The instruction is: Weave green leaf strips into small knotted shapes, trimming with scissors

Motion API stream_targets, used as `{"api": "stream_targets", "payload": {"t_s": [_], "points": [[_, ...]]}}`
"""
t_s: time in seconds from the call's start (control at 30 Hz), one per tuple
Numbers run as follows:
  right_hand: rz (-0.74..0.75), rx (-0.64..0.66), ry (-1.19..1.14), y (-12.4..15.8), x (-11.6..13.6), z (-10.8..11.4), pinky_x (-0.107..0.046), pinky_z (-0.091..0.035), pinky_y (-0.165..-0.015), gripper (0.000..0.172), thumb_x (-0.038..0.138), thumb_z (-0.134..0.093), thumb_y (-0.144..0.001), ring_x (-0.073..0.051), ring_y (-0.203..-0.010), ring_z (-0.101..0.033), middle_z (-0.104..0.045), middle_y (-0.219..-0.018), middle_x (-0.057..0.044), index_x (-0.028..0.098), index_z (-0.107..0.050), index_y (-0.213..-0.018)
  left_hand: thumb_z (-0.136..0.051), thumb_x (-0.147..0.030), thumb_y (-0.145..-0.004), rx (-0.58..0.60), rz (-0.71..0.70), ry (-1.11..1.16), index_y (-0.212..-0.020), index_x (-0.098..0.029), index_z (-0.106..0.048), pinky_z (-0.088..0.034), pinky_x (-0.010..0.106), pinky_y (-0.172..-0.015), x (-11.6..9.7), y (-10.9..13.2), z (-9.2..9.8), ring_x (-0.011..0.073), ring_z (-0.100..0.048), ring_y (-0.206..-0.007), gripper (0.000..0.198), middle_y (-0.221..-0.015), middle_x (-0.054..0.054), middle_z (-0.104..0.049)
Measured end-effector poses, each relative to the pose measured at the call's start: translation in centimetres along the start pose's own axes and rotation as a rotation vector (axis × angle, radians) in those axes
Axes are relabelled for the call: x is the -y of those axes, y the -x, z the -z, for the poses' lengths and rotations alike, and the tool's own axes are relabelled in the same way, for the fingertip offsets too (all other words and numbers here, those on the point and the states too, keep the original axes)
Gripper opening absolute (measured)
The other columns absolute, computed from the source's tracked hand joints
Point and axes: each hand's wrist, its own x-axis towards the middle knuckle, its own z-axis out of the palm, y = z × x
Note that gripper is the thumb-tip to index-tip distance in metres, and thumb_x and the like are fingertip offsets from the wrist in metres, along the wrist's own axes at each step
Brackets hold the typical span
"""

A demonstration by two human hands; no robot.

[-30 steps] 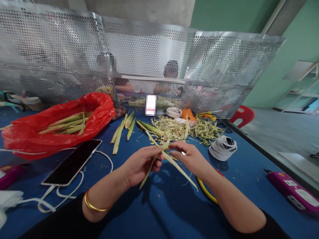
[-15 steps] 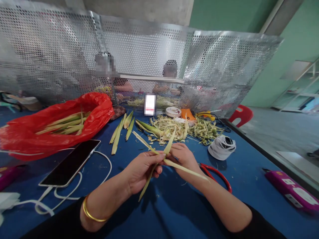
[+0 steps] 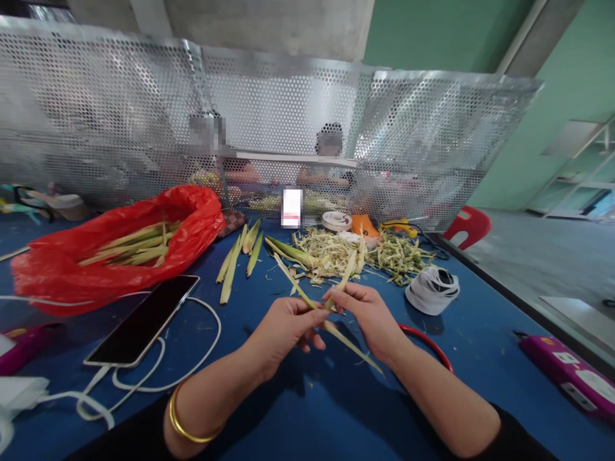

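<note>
Head view, hands. Both hands work above the blue table (image 3: 298,416), near its front edge. The left hand (image 3: 283,330) is closed around a long pale green stalk (image 3: 355,351), thumb and fingers pressed together on its middle. The stalk slants from its tip near the pile at the back down to its end below the right wrist, clear of the table. Held that way, it appears, both ends stay free and either hand can reach along it. The right hand (image 3: 369,317) pinches a leaf strip (image 3: 344,278) between thumb and forefinger; the other fingers are curled in. The strip rises from the pinch and leans away from the stalk, seemingly drawn outward. The two hands nearly touch at the fingertips.

Head view, surroundings. A pile of peelings (image 3: 331,250) lies just beyond the hands, within easy reach for dropping waste, I judge. Loose stalks (image 3: 234,259) lie to its left. A red bag (image 3: 62,282) lies open on the left, with more stalks inside. A phone (image 3: 144,326) on a white cable (image 3: 192,371) lies beside it. A red handle (image 3: 430,342) shows behind the right forearm. White bands (image 3: 432,289) lie farther right. A perforated screen (image 3: 120,128) stands at the back; people sit behind it.
</note>
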Motion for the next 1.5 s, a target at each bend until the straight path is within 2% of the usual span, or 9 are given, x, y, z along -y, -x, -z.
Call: {"api": "stream_targets", "payload": {"t_s": [0.27, 0.47, 0.73, 0.87, 1.03, 1.13, 1.3, 1.4, 1.5], "points": [[0.013, -0.080, 0.094, -0.2, -0.5, -0.4, -0.026, -0.037, -0.058, 0.028, 0.040, -0.063, -0.073, -0.011, -0.054, -0.045, -0.050, -0.052, 0.002, 0.014, -0.066, -0.064, -0.067, -0.031, -0.072, 0.004, 0.051, -0.064, -0.087, -0.013, -0.074, -0.034, 0.015, -0.039, -0.3, 0.1, -0.4, 0.0075, -0.056, -0.044, 0.024, -0.064, 0.004, -0.069], [-0.016, 0.104, 0.316, -0.5, 0.4, 0.8, -0.026, -0.044, -0.062, 0.036, 0.049, -0.051, -0.082, -0.014, -0.062, -0.057, -0.062, -0.069, -0.002, 0.016, -0.062, -0.074, -0.061, -0.037, -0.078, -0.106, 0.045, 0.031, -0.083, -0.010, -0.072, -0.037, 0.015, -0.041, -0.5, -0.3, 0.3, 0.0077, -0.059, -0.049, 0.030, -0.076, 0.010, -0.072], [0.025, 0.279, 0.663, -0.1, 0.1, 1.3, -0.021, -0.040, -0.050, 0.024, 0.030, -0.049, -0.084, -0.011, -0.049, -0.054, -0.057, -0.054, 0.003, 0.020, -0.059, -0.066, -0.064, -0.027, -0.078, -0.243, 0.042, 0.119, -0.082, -0.009, -0.069, -0.040, 0.016, -0.042, -0.3, -1.0, 1.0, 0.0077, -0.058, -0.048, 0.019, -0.073, 0.009, -0.072], [0.139, 0.118, 0.735, -0.3, 0.4, 1.6, -0.023, -0.039, -0.054, 0.038, 0.040, -0.040, -0.091, -0.013, -0.053, -0.054, -0.059, -0.057, 0.001, 0.019, -0.062, -0.066, -0.061, -0.042, -0.079, -0.172, 0.065, 0.182, -0.084, -0.010, -0.068, -0.044, 0.018, -0.046, -0.3, -1.0, 1.1, 0.0107, -0.063, -0.054, 0.033, -0.084, 0.012, -0.072], [0.466, -0.266, 0.744, 0.2, 1.3, 1.7, -0.026, -0.042, -0.066, 0.023, 0.034, -0.050, -0.088, -0.016, -0.069, -0.057, -0.063, -0.073, -0.003, 0.019, -0.066, -0.079, -0.062, -0.043, -0.077, -0.056, 0.098, 0.050, -0.077, -0.010, -0.068, -0.043, 0.019, -0.044, -0.4, -0.5, 0.6, 0.0113, -0.062, -0.049, 0.034, -0.071, 0.010, -0.071], [0.506, -0.133, 0.767, 0.6, 1.5, 0.9, -0.029, -0.042, -0.071, 0.016, 0.032, -0.058, -0.083, -0.017, -0.073, -0.056, -0.063, -0.075, -0.003, 0.021, -0.069, -0.079, -0.064, -0.041, -0.074, 0.126, 0.123, -0.116, -0.070, -0.010, -0.069, -0.039, 0.019, -0.040, 0.2, 0.1, -0.2, 0.0113, -0.060, -0.044, 0.031, -0.063, 0.009, -0.070], [0.004, 0.265, 0.438, 0.9, 1.2, -0.6, -0.026, -0.041, -0.060, 0.013, 0.032, -0.063, -0.075, -0.014, -0.062, -0.053, -0.060, -0.064, 0.001, 0.019, -0.066, -0.071, -0.062, -0.039, -0.072, 0.330, 0.180, -0.246, -0.068, -0.013, -0.069, -0.040, 0.020, -0.040, 1.3, 0.7, -1.4, 0.0128, -0.060, -0.043, 0.027, -0.064, 0.008, -0.071], [-0.014, 0.207, 0.334, 1.0, 1.1, -0.7, -0.024, -0.039, -0.055, 0.014, 0.031, -0.062, -0.076, -0.011, -0.055, -0.048, -0.055, -0.059, 0.003, 0.018, -0.062, -0.070, -0.062, -0.041, -0.070, 0.316, 0.217, -0.240, -0.065, -0.013, -0.068, -0.039, 0.021, -0.039, 1.3, 0.5, -1.4, 0.0133, -0.060, -0.042, 0.030, -0.062, 0.008, -0.070], [0.228, 0.005, 0.471, 1.6, 1.4, -0.6, -0.024, -0.039, -0.055, 0.014, 0.030, -0.059, -0.080, -0.012, -0.056, -0.049, -0.056, -0.064, 0.002, 0.019, -0.060, -0.071, -0.061, -0.045, -0.070, 0.232, 0.240, -0.185, -0.066, -0.011, -0.068, -0.039, 0.021, -0.039, 1.1, 0.2, -0.9, 0.0131, -0.059, -0.042, 0.034, -0.061, 0.008, -0.070]]}}
